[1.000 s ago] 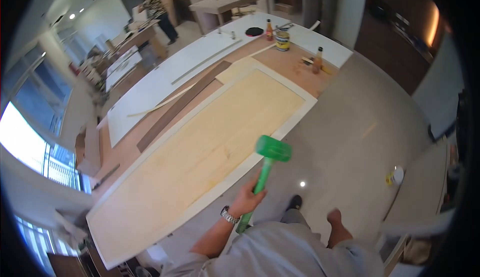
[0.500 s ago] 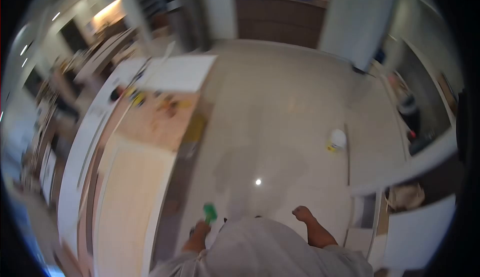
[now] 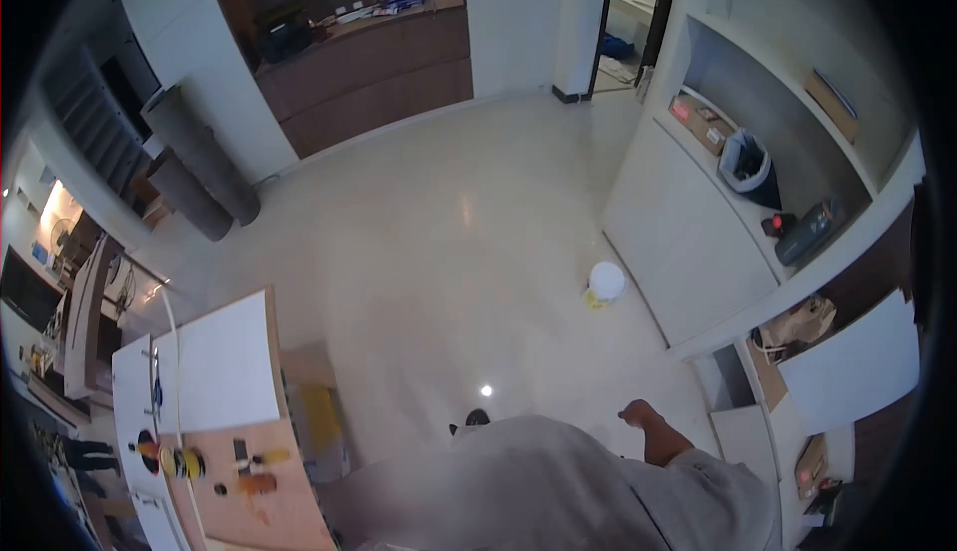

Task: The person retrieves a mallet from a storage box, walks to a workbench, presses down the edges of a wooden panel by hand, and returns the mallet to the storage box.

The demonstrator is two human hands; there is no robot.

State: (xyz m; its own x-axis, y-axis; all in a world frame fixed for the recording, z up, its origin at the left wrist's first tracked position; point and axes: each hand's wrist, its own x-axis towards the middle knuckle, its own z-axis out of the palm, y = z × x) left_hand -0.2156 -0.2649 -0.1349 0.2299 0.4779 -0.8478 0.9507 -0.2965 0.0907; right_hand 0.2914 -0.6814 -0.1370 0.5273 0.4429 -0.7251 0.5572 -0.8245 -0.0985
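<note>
My right hand hangs out to the right of my body over the pale floor. Its fingers look curled in, and nothing shows in them. Closest to it are the white drawer unit on the right and a white bucket with a yellow label, standing farther ahead on the floor. My left hand is out of view, hidden past my grey shirt. At lower left, a workbench with a white board and a wooden panel carries a yellow tape roll and several small tools.
White shelving lines the right side, holding a cardboard box, a lined bag and a dark bottle. Grey rolls stand at the back left. A person's legs show at far left.
My view has swung right and moved forward, so the workbench now sits lower left. My left hand, with a green-headed tool in it, has left the view. My right hand stays closed.
</note>
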